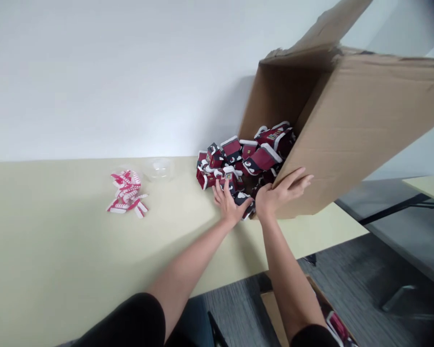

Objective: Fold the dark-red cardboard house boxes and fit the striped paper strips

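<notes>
A tilted cardboard box (358, 130) rests at the far right of the table, its open mouth facing left. Many small red-and-white house-shaped pieces (235, 161) spill from it in a heap. My left hand (230, 205) lies on the front of the heap, fingers spread over the pieces and not closed around any. My right hand (278, 191) presses against the box's lower edge with its fingers spread flat along the cardboard. The box's inside is partly hidden by its walls.
Flat red-and-white pieces (127, 193) and a clear plastic lid (159, 168) lie to the left on the pale yellow table (58, 217). A white wall stands behind. Below the table's front edge, on grey carpet, is a cardboard box (275, 308) with red pieces.
</notes>
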### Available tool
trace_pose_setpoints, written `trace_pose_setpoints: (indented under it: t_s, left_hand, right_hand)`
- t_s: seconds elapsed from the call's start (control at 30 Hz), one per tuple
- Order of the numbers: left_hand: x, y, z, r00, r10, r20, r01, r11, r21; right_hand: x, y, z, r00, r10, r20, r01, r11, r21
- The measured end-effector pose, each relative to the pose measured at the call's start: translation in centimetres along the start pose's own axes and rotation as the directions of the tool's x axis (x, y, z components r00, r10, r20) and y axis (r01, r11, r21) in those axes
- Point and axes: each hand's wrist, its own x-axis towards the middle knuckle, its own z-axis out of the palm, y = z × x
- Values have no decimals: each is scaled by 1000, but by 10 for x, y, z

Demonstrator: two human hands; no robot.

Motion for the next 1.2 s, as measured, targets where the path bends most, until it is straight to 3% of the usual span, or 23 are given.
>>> trace_pose_setpoints:
  t_s: [0.27,0.6,0.73,0.97,1.07,1.2]
  left_hand:
    - [3,15,-13,1000,13,17,-14,995,96]
    - [14,21,-30,956,244,162,-269,950,160]
    - [12,16,-32,946,292,139,-309,943,120]
    - [8,16,-28,968,248,42,-250,967,42]
    - [7,15,-24,960,270,66,-275,958,76]
    - [2,10,-19,956,293,0,-292,953,79]
  right_hand:
    - [-7,-4,0,996,-84,-28,84,996,13]
    - [-19,-23,-1,995,-96,-42,97,995,13]
    - [-16,-25,1,999,-19,27,18,1000,24]
    - [-2,-19,-13,989,122,81,-124,992,22]
    - [-4,-18,-19,989,92,113,-96,995,24]
    - [-13,-24,-20,994,32,101,-35,999,30]
